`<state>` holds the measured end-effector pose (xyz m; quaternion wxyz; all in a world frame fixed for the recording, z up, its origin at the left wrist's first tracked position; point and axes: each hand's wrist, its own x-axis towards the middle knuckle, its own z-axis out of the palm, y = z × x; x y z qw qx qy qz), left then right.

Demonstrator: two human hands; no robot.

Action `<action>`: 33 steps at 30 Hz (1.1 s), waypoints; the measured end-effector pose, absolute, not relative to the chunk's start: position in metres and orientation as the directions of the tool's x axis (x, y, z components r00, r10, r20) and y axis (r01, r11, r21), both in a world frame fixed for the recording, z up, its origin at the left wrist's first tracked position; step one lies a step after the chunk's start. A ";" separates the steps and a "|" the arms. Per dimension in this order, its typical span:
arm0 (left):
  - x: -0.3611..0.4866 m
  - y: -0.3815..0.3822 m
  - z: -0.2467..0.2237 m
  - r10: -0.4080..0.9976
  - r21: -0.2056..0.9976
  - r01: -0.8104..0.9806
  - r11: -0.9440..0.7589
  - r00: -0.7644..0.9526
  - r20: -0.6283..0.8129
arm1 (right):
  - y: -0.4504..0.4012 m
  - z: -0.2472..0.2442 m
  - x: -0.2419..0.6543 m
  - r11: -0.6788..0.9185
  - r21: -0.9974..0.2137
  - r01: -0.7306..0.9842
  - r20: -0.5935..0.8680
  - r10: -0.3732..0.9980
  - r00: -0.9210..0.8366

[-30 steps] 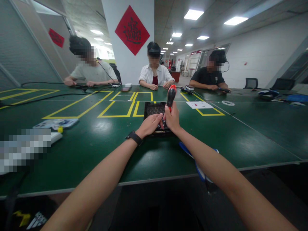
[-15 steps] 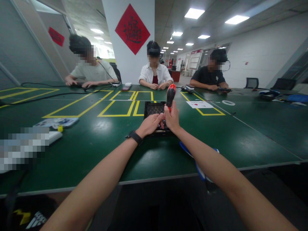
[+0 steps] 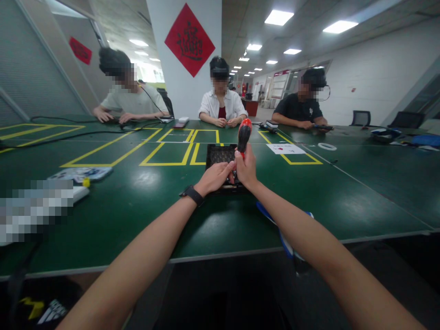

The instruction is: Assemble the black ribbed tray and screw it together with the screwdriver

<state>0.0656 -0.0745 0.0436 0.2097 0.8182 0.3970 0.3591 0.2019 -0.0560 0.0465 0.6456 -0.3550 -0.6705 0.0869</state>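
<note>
A red-and-black handled screwdriver stands nearly upright over a black tray-like case on the green table. My right hand is wrapped round the lower part of its handle. Against it, on the left, my left hand lies over the near part of the case, fingers together near the screwdriver's lower end. What those fingers hold, if anything, is hidden. The tool's tip cannot be made out. A black band is on my left wrist.
Yellow tape outlines mark the green table. A white paper and a white ring lie to the right. A blue-edged item is under my right forearm. Three people sit across the table.
</note>
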 end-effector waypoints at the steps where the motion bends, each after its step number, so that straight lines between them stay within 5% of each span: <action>1: 0.066 -0.075 0.044 0.805 0.633 0.501 -0.590 0.423 0.416 | -0.056 0.047 0.202 0.732 -0.579 0.359 0.801 0.593 0.082; 33: 0.066 -0.076 0.046 0.792 0.568 0.552 -0.610 0.462 0.400 | -0.057 0.046 0.203 0.720 -0.568 0.398 0.803 0.591 0.079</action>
